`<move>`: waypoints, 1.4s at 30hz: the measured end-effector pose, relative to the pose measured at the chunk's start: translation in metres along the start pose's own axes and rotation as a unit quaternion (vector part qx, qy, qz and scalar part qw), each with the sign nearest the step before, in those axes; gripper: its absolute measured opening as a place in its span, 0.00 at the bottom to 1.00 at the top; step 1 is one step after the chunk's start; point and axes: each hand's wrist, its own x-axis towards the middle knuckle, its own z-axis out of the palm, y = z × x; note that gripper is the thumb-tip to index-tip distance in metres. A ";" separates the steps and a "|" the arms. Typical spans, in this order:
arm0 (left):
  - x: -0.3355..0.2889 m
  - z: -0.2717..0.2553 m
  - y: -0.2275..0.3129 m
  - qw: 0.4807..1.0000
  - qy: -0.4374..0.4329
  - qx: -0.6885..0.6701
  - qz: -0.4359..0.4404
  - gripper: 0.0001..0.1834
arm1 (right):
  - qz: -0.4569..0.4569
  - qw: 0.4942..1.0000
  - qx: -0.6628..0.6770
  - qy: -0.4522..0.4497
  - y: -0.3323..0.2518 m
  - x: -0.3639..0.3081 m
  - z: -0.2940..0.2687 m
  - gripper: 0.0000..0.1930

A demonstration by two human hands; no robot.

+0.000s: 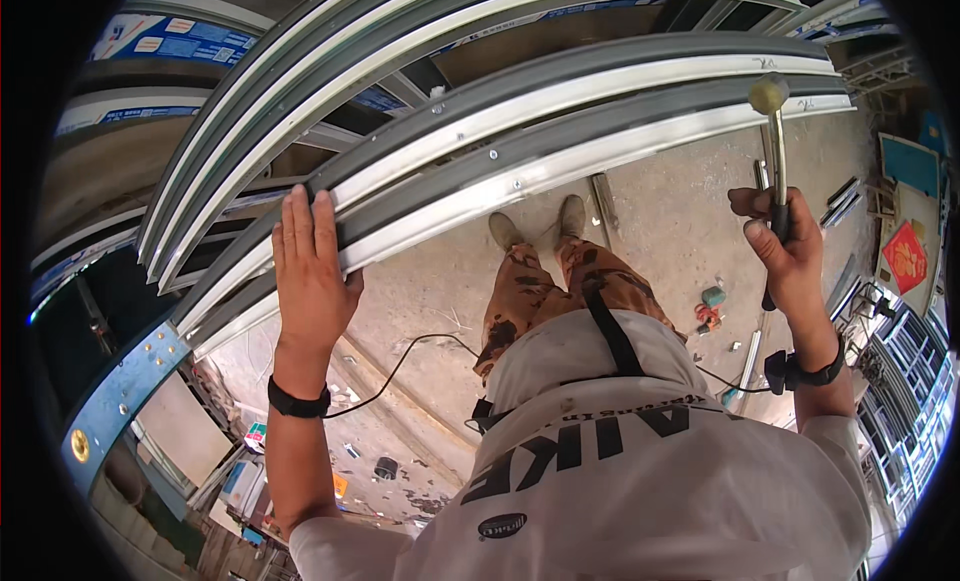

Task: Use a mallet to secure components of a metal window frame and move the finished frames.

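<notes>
Bits of metal (123, 409) dotted the blue surface (106, 393) at the left end of the profile pair (560, 167). The left hand (311, 271) lay flat across the profile pair toward that end, fingers straight and close together, grasping nothing. Near its right end, the right hand (790, 249) was closed round the grip of a mallet (779, 161). Its handle ran crosswise to the profile pair, head pointing away from the person and overlapping that end; contact could not be told.

The floor (660, 196) (scattered with debris (711, 297)) is pale.
</notes>
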 end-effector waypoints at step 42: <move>-0.024 0.097 -0.145 0.332 0.266 -0.875 -0.231 0.20 | 0.158 0.979 -0.082 0.097 0.010 -0.134 0.050 0.15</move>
